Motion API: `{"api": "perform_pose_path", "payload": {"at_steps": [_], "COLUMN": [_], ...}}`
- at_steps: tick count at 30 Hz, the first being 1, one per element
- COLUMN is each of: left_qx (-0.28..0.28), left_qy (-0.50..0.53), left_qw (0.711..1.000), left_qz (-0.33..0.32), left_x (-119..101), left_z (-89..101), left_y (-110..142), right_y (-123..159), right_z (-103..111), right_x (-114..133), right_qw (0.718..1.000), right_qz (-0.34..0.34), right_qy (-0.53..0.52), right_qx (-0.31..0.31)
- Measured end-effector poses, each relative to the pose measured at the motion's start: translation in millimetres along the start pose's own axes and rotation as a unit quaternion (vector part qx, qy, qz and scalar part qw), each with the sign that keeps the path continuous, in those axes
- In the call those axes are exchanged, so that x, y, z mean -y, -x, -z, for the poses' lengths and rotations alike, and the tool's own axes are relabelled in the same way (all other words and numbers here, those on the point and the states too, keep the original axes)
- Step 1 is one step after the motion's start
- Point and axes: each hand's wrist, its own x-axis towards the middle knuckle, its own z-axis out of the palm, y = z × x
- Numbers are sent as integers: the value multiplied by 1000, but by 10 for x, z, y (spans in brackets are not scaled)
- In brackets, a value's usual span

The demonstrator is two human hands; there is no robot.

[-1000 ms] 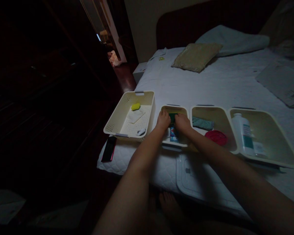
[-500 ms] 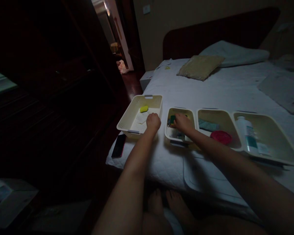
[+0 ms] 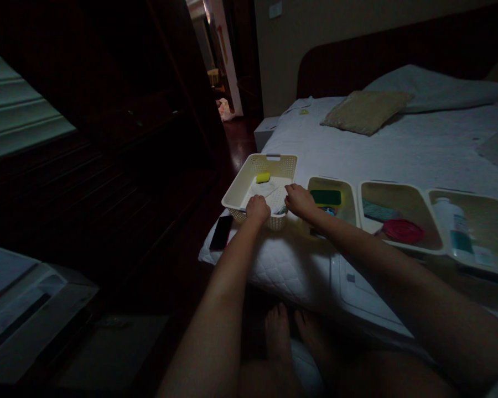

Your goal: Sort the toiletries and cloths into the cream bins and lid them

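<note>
A cream perforated basket (image 3: 237, 190) stands at the bed's corner with a yellow roll-shaped item (image 3: 263, 177) and a whitish flat piece (image 3: 264, 189) inside. My left hand (image 3: 258, 209) is curled at the basket's front rim; its fingertips and anything in them are hidden. Over the basket's right side, my right hand (image 3: 299, 200) has its fingers drawn together, and what they hold cannot be made out. A small bluish thing (image 3: 280, 210) lies below it, inside the basket. Right of that hand, a cream bin (image 3: 347, 193) contains a green-and-yellow scouring sponge (image 3: 326, 197) and small items.
A second bin (image 3: 425, 207) holds a red round item (image 3: 403, 230) and a greenish folded cloth (image 3: 379, 210). In the third bin (image 3: 492, 221) lies a white bottle (image 3: 456, 224). A phone (image 3: 221, 233) rests beside the basket. Pillows (image 3: 367, 110) lie farther back.
My right hand has moved left from the small bin to the basket's right side. My left hand has shifted to the basket's front rim. The view has turned left.
</note>
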Motion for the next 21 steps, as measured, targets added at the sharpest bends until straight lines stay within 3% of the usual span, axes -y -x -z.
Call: {"api": "perform_pose_path", "payload": {"at_steps": [8, 14, 21], "left_qx": [9, 7, 28], "left_qy": [32, 39, 4], "left_qw": [999, 999, 999], "left_qz": [-41, -17, 25], "left_x": [73, 209, 322], "left_z": [-69, -88, -76], "left_y": [-41, -198, -460], "right_y": [-193, -453, -815], "right_z": [-154, -314, -417], "right_x": [219, 161, 200], "right_qw": [996, 998, 993], "right_qz": [83, 61, 106], "right_qy": [16, 15, 39], "right_qx": [22, 26, 42]}}
